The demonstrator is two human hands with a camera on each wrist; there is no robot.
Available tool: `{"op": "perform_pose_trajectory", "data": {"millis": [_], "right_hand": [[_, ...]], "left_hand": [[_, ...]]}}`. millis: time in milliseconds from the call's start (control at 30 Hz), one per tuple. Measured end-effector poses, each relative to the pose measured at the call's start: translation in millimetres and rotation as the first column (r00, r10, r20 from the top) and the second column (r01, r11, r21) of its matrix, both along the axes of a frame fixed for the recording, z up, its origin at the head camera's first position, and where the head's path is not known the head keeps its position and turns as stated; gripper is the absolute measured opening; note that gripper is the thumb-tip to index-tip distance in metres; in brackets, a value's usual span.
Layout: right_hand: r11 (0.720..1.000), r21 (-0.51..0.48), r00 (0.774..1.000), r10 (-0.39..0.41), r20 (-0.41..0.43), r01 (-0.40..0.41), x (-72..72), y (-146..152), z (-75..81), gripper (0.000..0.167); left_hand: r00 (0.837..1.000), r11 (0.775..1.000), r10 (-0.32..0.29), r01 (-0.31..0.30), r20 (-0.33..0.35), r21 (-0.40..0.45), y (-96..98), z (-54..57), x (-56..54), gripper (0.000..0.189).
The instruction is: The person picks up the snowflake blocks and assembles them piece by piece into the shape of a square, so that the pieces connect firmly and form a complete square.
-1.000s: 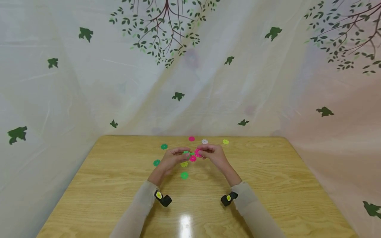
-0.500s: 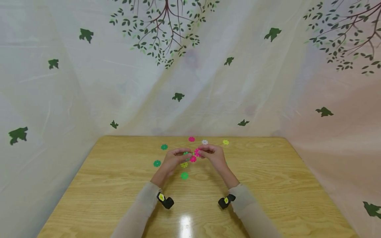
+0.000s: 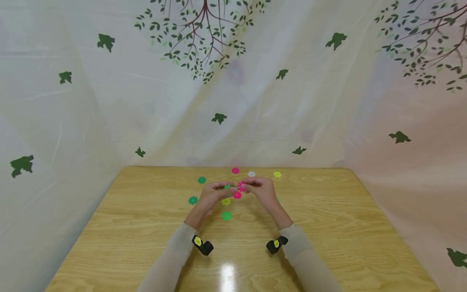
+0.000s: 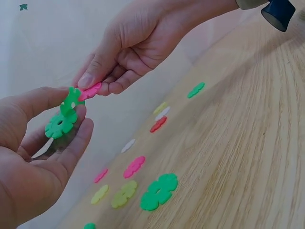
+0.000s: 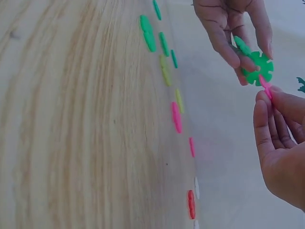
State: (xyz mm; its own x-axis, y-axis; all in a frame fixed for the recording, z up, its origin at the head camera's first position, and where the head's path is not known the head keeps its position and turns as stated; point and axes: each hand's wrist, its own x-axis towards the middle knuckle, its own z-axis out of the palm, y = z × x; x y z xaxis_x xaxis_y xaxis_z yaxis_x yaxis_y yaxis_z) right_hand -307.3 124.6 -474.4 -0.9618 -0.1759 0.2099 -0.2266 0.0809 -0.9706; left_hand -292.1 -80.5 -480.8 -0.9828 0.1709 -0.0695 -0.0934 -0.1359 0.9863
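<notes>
My left hand (image 3: 214, 195) holds two green flower-shaped discs joined at an angle, the lower green disc (image 4: 61, 125) flat to the left wrist view and the upper green disc (image 4: 71, 101) nearly at right angles to it. Between the thumb and fingers of my right hand (image 3: 263, 194) a pink flower disc (image 4: 90, 91) is pinched. In the right wrist view the pink disc's edge meets the notched rim of the upper green disc (image 5: 261, 69); how deep it sits in a slot cannot be told. Both hands are raised above the table.
Loose flower discs lie on the wooden table (image 3: 328, 227) below and behind the hands: a green disc (image 3: 226, 215), a yellow disc (image 3: 226, 201), a white disc (image 3: 251, 174), a red disc (image 4: 158, 124) and several others. A patterned curtain (image 3: 255, 134) hangs behind the table.
My left hand has shifted slightly right, and the right hand has brought the pink disc a little left, closer to the green discs. Loose discs on the table stay where they were.
</notes>
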Motion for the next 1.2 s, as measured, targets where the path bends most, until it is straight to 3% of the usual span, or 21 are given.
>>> {"op": "perform_pose_trajectory", "data": {"millis": [233,400,500,700,800,967,1200], "right_hand": [[0.997,-0.021,0.997,0.076,0.009,-0.076,-5.4,-4,-1.2,0.021],[0.991,0.027,0.991,0.134,0.008,-0.134,-9.4,-5,-3.0,0.022],[0.985,0.081,0.988,0.155,0.002,-0.155,-12.2,-5,-1.3,0.023],[0.96,0.202,0.981,0.193,0.026,-0.194,-22.3,-4,2.3,0.024],[0.921,0.315,0.973,0.224,0.058,-0.231,-29.1,-2,0.7,0.023],[0.807,0.509,0.952,0.285,0.112,-0.301,-41.1,0,-6.2,0.026],[0.711,0.613,0.936,0.312,0.161,-0.343,-44.3,-8,-9.4,0.031]], "left_hand": [[0.995,0.994,-0.103,0.102,0.013,0.044,-7.5,-2.1,-4.3,0.034],[0.985,0.985,-0.169,0.168,0.026,0.045,-12.3,-3.8,-5.3,0.038],[0.983,0.982,-0.18,0.179,0.023,0.058,-14.7,-5.4,-6.3,0.039],[0.99,0.986,-0.142,0.14,0.023,0.087,-19.9,-5.0,-8.2,0.04],[0.989,0.987,-0.141,0.138,0.034,0.086,-21.8,-3.3,-8.2,0.042],[0.988,0.986,-0.15,0.148,0.026,0.074,-21.7,-1.1,-8.3,0.045],[0.991,0.992,-0.128,0.129,-0.047,0.008,-18.9,-4.6,-5.2,0.04]]}}
